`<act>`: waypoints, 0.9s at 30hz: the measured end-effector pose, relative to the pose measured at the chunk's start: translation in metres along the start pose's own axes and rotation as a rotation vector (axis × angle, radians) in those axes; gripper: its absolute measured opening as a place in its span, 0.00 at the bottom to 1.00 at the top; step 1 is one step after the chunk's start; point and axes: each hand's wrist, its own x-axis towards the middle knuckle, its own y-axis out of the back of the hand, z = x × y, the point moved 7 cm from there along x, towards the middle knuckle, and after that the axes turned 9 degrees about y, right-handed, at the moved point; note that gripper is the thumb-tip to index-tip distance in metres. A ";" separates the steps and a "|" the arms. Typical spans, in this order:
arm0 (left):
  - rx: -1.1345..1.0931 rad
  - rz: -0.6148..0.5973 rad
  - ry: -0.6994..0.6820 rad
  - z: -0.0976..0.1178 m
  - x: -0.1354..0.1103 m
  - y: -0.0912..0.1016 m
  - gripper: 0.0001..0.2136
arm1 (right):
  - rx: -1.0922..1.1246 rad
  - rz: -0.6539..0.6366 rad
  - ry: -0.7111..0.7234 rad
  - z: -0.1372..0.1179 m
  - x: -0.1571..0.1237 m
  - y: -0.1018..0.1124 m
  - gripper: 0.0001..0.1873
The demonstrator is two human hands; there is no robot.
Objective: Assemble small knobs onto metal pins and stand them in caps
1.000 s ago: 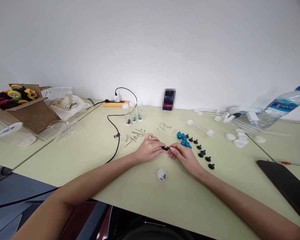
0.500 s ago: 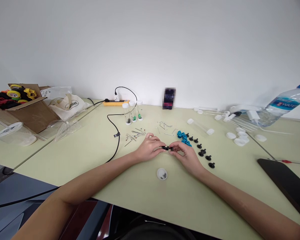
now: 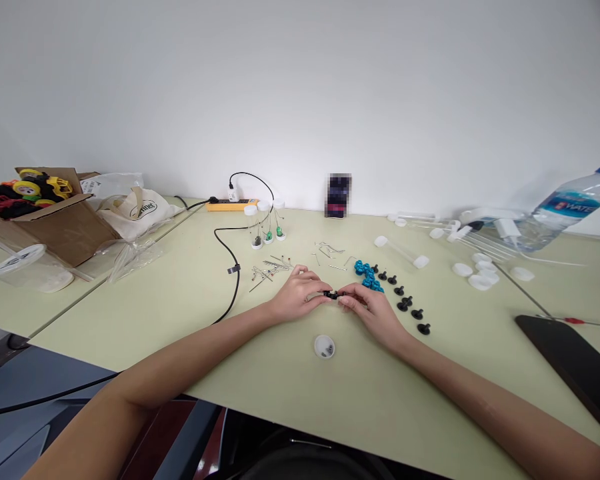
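Observation:
Between my two hands, just above the table, is a small black part (image 3: 332, 295), mostly covered by fingers. My left hand (image 3: 296, 295) pinches its left end with thumb and fingertips. At its right end the thumb and fingers of my right hand (image 3: 373, 308) are closed on it. A white round cap (image 3: 325, 347) with a few tiny dark pieces inside lies in front of my hands. Beyond my right hand sit a cluster of blue knob-like parts (image 3: 366, 272) and a curved row of black stemmed discs (image 3: 399, 291).
Metal pins (image 3: 273, 267) and bent hex keys (image 3: 329, 249) lie behind my hands. Clear tubes with green parts (image 3: 269, 227) stand near a yellow power strip (image 3: 230, 205). A black cable (image 3: 237, 287) runs at left; a dark tablet-like slab (image 3: 570, 367) lies right.
My right hand's fingers have come slightly closer to my left, covering more of the black part's right end. Everything else stays in place.

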 end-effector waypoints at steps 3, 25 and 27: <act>0.009 -0.004 0.008 0.000 0.000 0.000 0.12 | 0.020 -0.008 0.008 0.000 0.000 -0.001 0.13; 0.021 0.019 0.033 -0.002 0.001 0.001 0.12 | 0.051 0.072 0.010 0.003 0.000 0.002 0.11; 0.029 0.013 0.032 -0.002 0.001 0.001 0.11 | 0.053 0.079 0.013 0.003 0.000 0.002 0.11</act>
